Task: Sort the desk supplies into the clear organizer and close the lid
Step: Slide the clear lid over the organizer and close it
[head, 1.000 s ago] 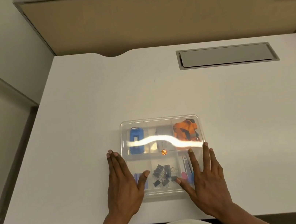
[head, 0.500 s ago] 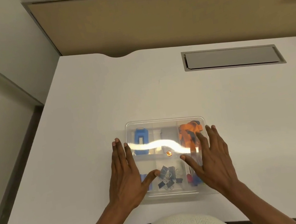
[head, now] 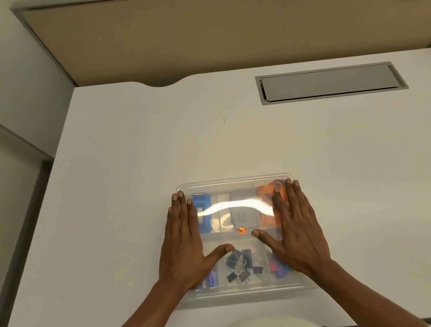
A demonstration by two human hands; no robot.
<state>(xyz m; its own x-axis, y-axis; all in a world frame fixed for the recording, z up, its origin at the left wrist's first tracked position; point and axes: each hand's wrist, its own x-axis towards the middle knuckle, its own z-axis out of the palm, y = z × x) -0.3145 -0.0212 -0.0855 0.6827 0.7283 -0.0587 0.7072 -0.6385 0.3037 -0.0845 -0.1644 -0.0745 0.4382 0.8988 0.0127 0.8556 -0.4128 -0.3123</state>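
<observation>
The clear organizer lies on the white desk near its front edge, with its transparent lid lying over the compartments. Through the lid I see a blue stapler-like item at the back left, an orange item at the back right and several black binder clips in the front middle. My left hand lies flat on the lid's left side, fingers spread. My right hand lies flat on the right side. Both palms cover the front corner compartments.
The white desk extends around the organizer. A grey cable hatch is set into the desk at the back right. A tan partition panel stands behind the desk. The desk's left edge drops to the floor.
Both hands have slid forward over the lid, from its near edge toward the far corners, and now lie flat across its left and right sides.
</observation>
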